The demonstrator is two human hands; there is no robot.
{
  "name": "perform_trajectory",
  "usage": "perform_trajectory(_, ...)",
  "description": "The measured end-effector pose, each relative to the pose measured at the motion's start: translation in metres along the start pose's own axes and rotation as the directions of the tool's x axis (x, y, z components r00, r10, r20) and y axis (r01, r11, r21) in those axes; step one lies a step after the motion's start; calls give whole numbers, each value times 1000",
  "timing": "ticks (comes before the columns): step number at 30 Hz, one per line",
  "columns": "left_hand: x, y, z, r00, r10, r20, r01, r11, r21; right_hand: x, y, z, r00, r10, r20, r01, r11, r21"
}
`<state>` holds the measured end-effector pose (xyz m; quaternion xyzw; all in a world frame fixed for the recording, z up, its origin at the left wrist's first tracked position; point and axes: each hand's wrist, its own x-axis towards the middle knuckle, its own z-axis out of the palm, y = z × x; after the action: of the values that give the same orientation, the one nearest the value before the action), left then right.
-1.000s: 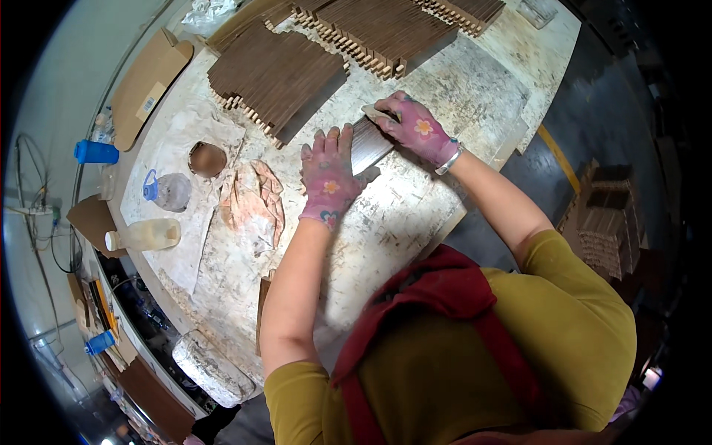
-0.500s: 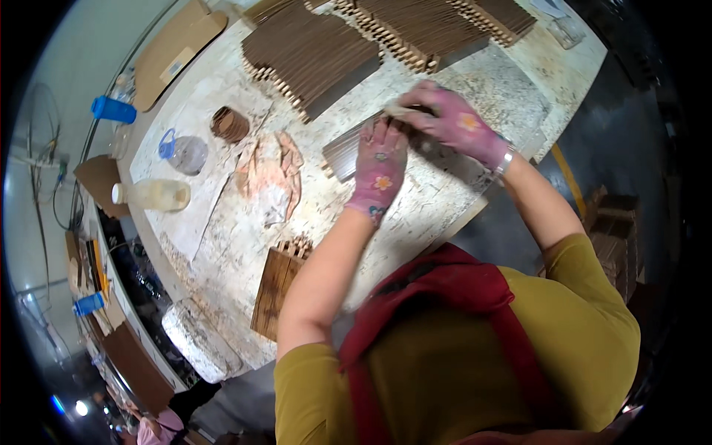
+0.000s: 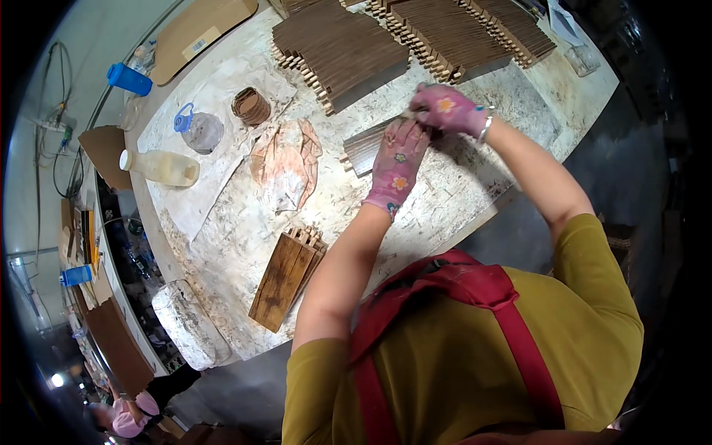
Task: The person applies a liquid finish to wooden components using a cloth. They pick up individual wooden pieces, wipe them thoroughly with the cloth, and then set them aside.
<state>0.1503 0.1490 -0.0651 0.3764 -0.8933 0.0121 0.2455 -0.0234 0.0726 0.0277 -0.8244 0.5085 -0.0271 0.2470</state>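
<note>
Both my hands wear pink flowered gloves. My left hand (image 3: 397,159) lies flat on a small stack of dark wooden slat panels (image 3: 365,148) on the worktable (image 3: 445,200), pressing it down. My right hand (image 3: 445,107) is curled at the far end of the same stack, its fingers pinching something small and pale that I cannot make out. Behind the hands lie large rows of the same slatted panels (image 3: 341,48).
A crumpled pinkish rag (image 3: 285,159), a roll of brown tape (image 3: 251,105), a clear jar with a blue lid (image 3: 194,127) and a pale bottle (image 3: 159,167) sit on the left. Another slat panel (image 3: 285,276) lies near the front edge. A person in pink stands at lower left (image 3: 126,415).
My head has shifted, so the table appears lower and more of the near edge shows. Both hands stay on the small stack; the right hand has drawn closer to the left.
</note>
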Motion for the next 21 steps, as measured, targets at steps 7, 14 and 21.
perform_trajectory(7,-5,-6,8,998,-13,-56,10,998,-56,-6,-4,-33,992,-89,-89,62,961,-270)
perform_trajectory(14,-33,1,50,902,-378,210,428,713,-555,5,-113,24,908,-358,219,335,932,136)
perform_trajectory(21,7,-1,-9,664,-200,720,233,971,55,52,-105,13,976,-36,215,-8,979,201)
